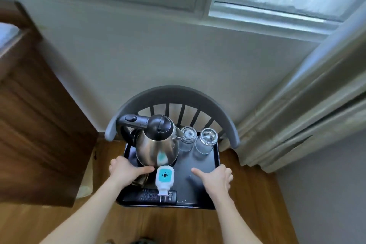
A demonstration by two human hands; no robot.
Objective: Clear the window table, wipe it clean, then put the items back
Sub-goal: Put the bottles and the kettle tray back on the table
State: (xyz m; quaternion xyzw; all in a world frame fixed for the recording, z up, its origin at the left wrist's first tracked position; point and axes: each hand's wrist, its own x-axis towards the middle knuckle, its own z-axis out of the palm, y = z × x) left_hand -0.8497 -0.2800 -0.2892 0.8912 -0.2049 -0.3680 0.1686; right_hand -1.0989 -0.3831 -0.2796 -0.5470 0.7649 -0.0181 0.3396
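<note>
Black and rigid, the tray (198, 190) sits on the seat of a grey spindle-back chair (172, 95) under the window, held at both side rims. The left hand (126, 172) grips the left rim, thumb stretched flat across the tray floor toward the kettle's foot, the other fingers curled over the edge and out of sight beneath. The right hand (215, 178) mirrors it on the right rim, thumb lying inward on bare tray, fingers wrapped round the outer edge.

Just beyond the left thumb stands a steel kettle (156, 142) with a black lid and handle; it probably makes the load heavier on the left side, and whether it holds water cannot be told. Beyond the right thumb, well clear of it, two glass tumblers (198, 140) stand side by side near the far rim: fragile, smooth-based, likely to slide or tip if the tray tilts. Between the two thumbs lies a white plug-in device (164, 176) with a teal face, light and loose, its prongs resting on a black remote (148, 196) at the near rim.

The side-rim hold looks right; the tray should stay level and move slowly. The curved chair back closes off the far side, a wooden cabinet (39, 115) stands left of the left hand, and curtains (316, 105) hang right of the right hand. Open room lies upward and back toward the person, over the wood floor (178, 228).
</note>
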